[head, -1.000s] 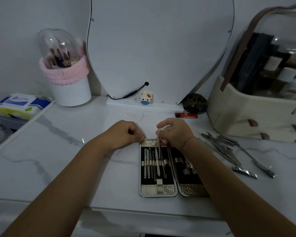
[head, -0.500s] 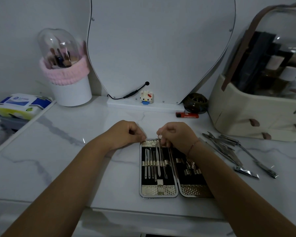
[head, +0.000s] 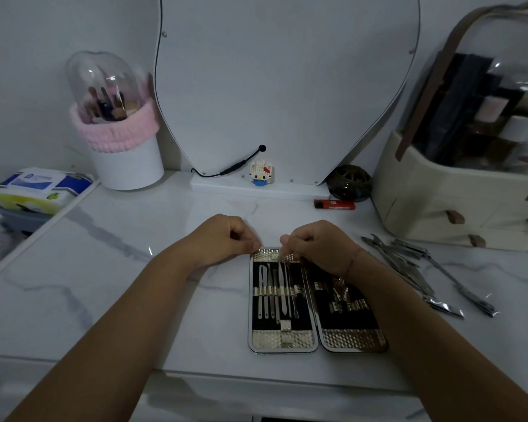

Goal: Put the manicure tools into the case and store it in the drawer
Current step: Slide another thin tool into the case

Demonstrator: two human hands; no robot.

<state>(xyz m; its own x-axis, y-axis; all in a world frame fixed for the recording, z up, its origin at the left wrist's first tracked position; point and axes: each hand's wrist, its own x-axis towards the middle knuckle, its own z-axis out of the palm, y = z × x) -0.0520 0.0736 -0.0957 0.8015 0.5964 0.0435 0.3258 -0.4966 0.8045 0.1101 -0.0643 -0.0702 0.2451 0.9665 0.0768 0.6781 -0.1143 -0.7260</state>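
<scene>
Since the earlier frames the right hand (head: 320, 248) has lowered a little at the top edge of the case, bringing the thin silver manicure tool (head: 287, 278) it holds down toward the slots; the left hand (head: 226, 239) has hardly shifted. The right hand's fingers are pinched together on the top end of that slim tool, whose shaft runs down over the left half of the case among the other tools. The left hand is curled, its fingertips pressed together against the upper left corner of the case.

The open, silver-rimmed manicure case with black lining (head: 282, 342) lies flat on the white marbled surface (head: 104, 284) in the lower middle of the frame. Its left half carries a row of slim metal tools under a band; the right half is partly hidden by the right forearm. A loose heap of silver manicure tools (head: 424, 275) lies on the surface at middle right, well apart from the case.

Behind, a red lighter (head: 334, 204) lies by the base of a white rounded mirror (head: 287, 86). A cream cosmetics organiser with small drawers (head: 439, 208) stands at the right edge, and a white brush holder with a pink band (head: 119, 141) at upper left.
</scene>
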